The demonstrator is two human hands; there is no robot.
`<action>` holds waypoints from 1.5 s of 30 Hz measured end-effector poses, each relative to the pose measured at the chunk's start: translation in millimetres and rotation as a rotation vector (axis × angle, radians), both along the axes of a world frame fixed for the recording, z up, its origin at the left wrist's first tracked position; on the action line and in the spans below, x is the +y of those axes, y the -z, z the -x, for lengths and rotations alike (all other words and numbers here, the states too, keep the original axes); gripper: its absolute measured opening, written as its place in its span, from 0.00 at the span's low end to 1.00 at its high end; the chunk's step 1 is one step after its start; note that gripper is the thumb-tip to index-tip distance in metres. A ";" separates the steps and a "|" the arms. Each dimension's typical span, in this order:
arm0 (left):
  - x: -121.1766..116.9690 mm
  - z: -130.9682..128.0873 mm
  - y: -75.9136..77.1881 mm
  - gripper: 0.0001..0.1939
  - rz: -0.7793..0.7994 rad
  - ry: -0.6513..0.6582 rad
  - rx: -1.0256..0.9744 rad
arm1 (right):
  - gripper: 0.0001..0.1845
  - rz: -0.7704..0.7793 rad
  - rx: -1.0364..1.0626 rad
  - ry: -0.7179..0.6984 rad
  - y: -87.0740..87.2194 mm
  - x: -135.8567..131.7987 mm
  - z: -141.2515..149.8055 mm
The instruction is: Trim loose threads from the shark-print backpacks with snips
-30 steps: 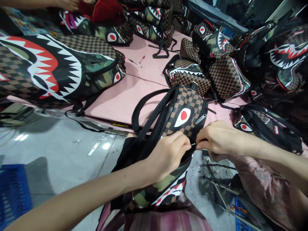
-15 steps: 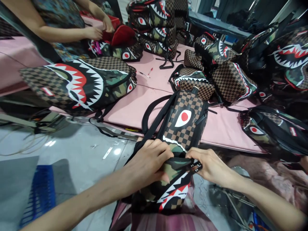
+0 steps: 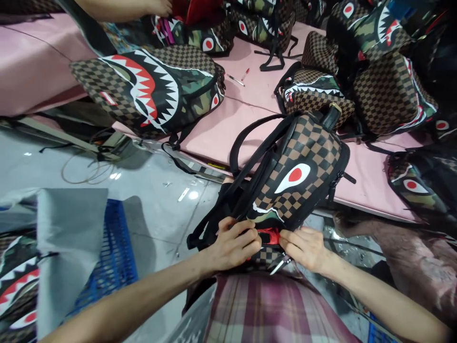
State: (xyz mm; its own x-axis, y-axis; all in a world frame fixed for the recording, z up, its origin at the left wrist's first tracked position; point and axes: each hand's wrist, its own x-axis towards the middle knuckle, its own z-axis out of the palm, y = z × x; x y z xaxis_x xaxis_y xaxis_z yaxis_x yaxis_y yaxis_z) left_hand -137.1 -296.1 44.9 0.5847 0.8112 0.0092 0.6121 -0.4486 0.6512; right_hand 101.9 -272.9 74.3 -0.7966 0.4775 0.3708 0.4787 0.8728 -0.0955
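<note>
A brown-and-black checkered backpack (image 3: 310,157) with a white-and-red eye leans between my lap and the table edge. My left hand (image 3: 237,243) is closed on its lower front, fingers curled over the fabric. My right hand (image 3: 303,247) pinches the other side of the same part. Red lining (image 3: 273,236) with a dark patch shows between the two hands. A metal zipper pull (image 3: 281,263) hangs just below my right fingers. Black shoulder straps (image 3: 246,166) trail along the backpack's left side.
More shark-mouth backpacks (image 3: 153,90) lie on the pink table (image 3: 210,138). Two pens (image 3: 236,80) lie toward its middle. A co-worker's arm (image 3: 124,7) reaches in at the top left. A blue crate (image 3: 116,243) stands on the floor at left, partly under grey sheeting (image 3: 71,228).
The backpack's lower front has folded down, and red lining now shows between my hands. The backpack leans more to the right. My view has tilted downward and shifted left.
</note>
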 end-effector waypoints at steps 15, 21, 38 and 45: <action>7.3 28.4 17.0 0.11 -0.657 -0.447 -0.176 | 0.14 0.030 0.082 -0.035 -0.9 17.3 50.3; 13.6 29.3 14.3 0.08 -0.589 -0.515 -0.224 | 0.11 0.027 0.140 -0.011 8.4 22.9 56.3; 116.0 28.9 -66.1 0.22 0.480 -0.205 0.067 | 0.06 0.213 -0.083 0.130 -38.2 27.9 72.5; 108.6 -35.7 -68.3 0.22 0.129 -0.271 0.420 | 0.09 0.079 0.191 0.233 -27.8 -12.5 63.9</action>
State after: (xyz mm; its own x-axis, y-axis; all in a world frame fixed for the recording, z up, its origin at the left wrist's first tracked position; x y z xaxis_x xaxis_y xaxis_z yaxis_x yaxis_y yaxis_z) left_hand -101.4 -187.4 113.2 0.2848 0.9133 -0.2911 0.9159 -0.1697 0.3637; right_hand 38.0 -285.4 102.1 -0.5818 0.6723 0.4577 0.6316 0.7280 -0.2666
